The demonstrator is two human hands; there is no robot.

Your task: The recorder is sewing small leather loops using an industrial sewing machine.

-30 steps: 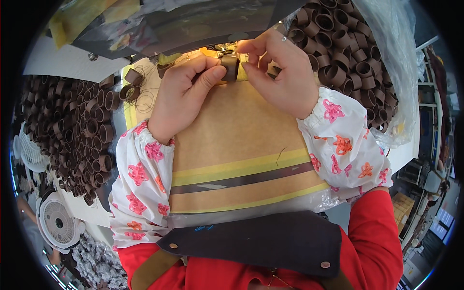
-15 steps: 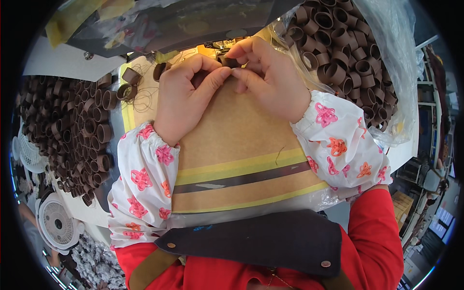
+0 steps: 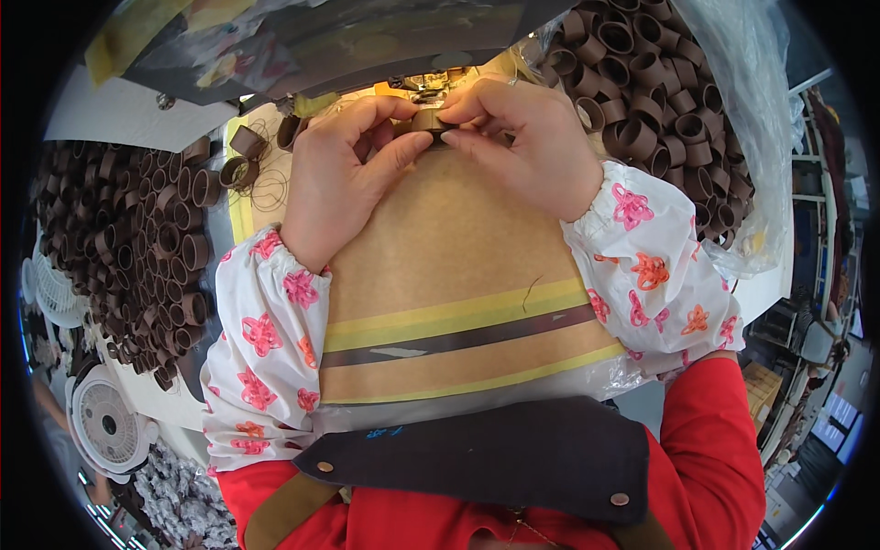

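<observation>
A small brown ring [image 3: 427, 121], the same kind as the loose ones around it, is pinched between my two hands in front of a lit machine part [image 3: 435, 82], likely a sewing machine's needle area. My left hand [image 3: 341, 170] grips its left side with thumb and forefinger. On the other side my right hand [image 3: 532, 147] holds it the same way, fingers curled. Both forearms wear white sleeve covers with pink and orange flowers. The ring's lower edge and far side are partly hidden by my fingertips.
Brown rings are heaped at left [image 3: 137, 238], and more lie in a clear plastic bag [image 3: 733, 119] at right. Loose thread [image 3: 269, 183] tangles by a few rings near my left hand. The dark machine body [image 3: 367, 55] overhangs the tan work surface [image 3: 440, 247]. A white fan [image 3: 108, 422] stands lower left.
My hands have spread slightly apart, the right one shifting rightward. More of the brown ring now shows between my fingertips. The ring by my left knuckles has shifted slightly left.
</observation>
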